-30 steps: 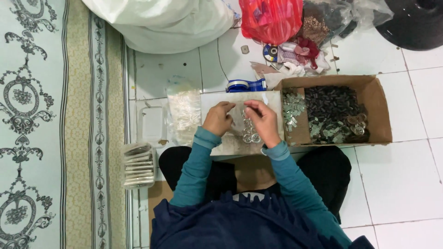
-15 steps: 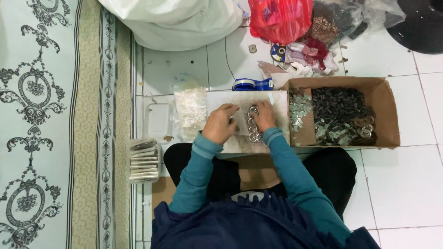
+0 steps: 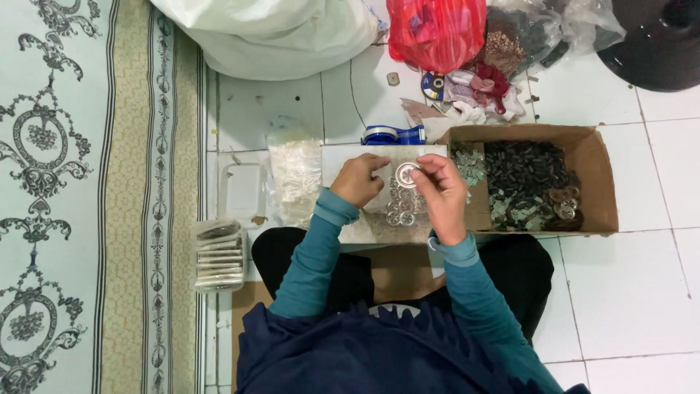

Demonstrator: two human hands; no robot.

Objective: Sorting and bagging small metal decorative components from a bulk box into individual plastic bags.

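Note:
My right hand [image 3: 442, 195] holds a small round silvery ring part [image 3: 405, 175] between thumb and fingers, lifted above a white board [image 3: 350, 157] on my lap. My left hand [image 3: 359, 179] is beside it, fingers curled, fingertips close to the same part. Below the hands lies a small pile of similar round silvery parts [image 3: 402, 210] on the board. Both sleeves are teal.
An open cardboard box [image 3: 592, 162] of dark and greenish small parts stands to the right. A clear bag of white pieces [image 3: 294, 174], a clear plastic tray [image 3: 240, 191] and a stack of packets [image 3: 219, 257] lie left. A blue tape dispenser [image 3: 392, 134], red bag [image 3: 436, 32] and white sack [image 3: 277, 32] sit beyond. A patterned rug [image 3: 80, 197] covers the left.
My hands have come up off the pile; the right hand now holds one round part raised, with the left hand's fingers alongside it.

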